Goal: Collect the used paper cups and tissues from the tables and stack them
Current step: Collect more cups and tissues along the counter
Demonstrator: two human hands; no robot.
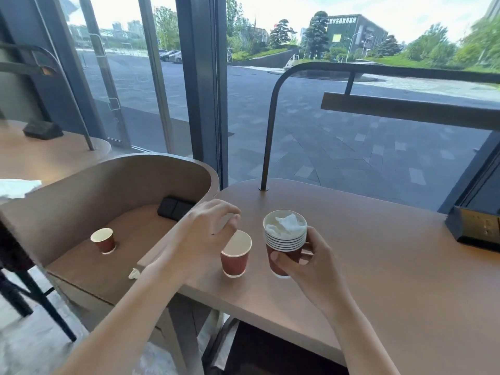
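Two bare forearms reach in from the bottom edge.

Counts:
- Cup stacks: one. The stack of red paper cups with white rims (285,247) shows about seven rolled rims, though motion blur makes the count uncertain.
- Loose cups: two. One single red paper cup (236,254) stands upright on the rounded brown wooden tabletop (378,266), just left of the stack. A second red paper cup (104,240) stands upright on the neighbouring lower tabletop with a curved wooden wall (130,180).
- Tissues: three. A crumpled white tissue (286,224) sits inside the top cup of the stack. A small white tissue wad (134,273) lies at the near edge of the lower tabletop. A flat white tissue sheet (16,188) lies far left on a third surface.
- Socket blocks: three. A black socket block (174,208) sits by the curved wall, a dark wedge-shaped block (42,129) far left and a brass-faced socket box (476,228) far right.
- Lamps: one bent dark metal lamp arm (270,117) rises from the tabletop.

Grip:
- The right hand (305,262) has its grip clasped round the stack's lower body, thumb across the front and fingers behind. The stack is held at the tabletop; I cannot tell whether its base touches.
- The left hand (208,228) has a slack grip, fingers loosely bent downward and holding nothing. It is poised just above the single cup's far rim; I cannot tell whether it touches.
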